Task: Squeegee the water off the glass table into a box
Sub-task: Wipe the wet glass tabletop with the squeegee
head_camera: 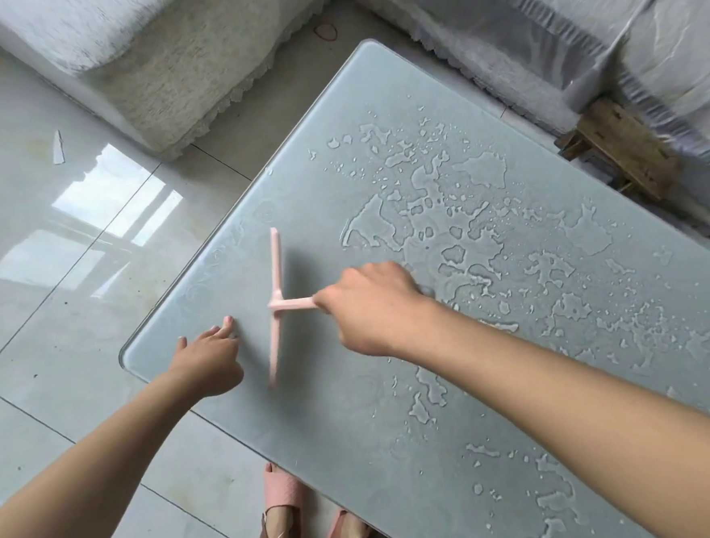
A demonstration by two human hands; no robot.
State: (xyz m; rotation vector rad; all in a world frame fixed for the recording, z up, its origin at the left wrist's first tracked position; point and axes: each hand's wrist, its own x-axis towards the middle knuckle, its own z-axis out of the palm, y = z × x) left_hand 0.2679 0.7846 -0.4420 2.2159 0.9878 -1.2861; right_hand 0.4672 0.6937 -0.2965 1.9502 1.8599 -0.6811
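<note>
Setting: A person stands over a pale grey-green frosted glass table, seen from above, on a glossy tiled floor.
Water: Puddles and beads of spilled water lie across the middle and right of the glass. The left end looks dry.
Squeegee: A pink plastic T-shaped squeegee is over the dry left end, its long blade running away from the viewer and its handle pointing right.
Right hand: The right hand is clenched round the squeegee handle.
Left hand: The left hand holds nothing. Its fingers are straight and relaxed, tips resting on the glass near the table's left corner.
Box: No box is in view.
Risk: With no box seen at the edge, water pushed off the table would likely fall on the tiles and could reach the pink sandals below. A tilted blade could leave streaks or split the puddles.
Hard to make out: The blade's near end is blurred, so contact with the glass cannot be told. The table's right end is cut off by the frame, and the right forearm covers some water.
</note>
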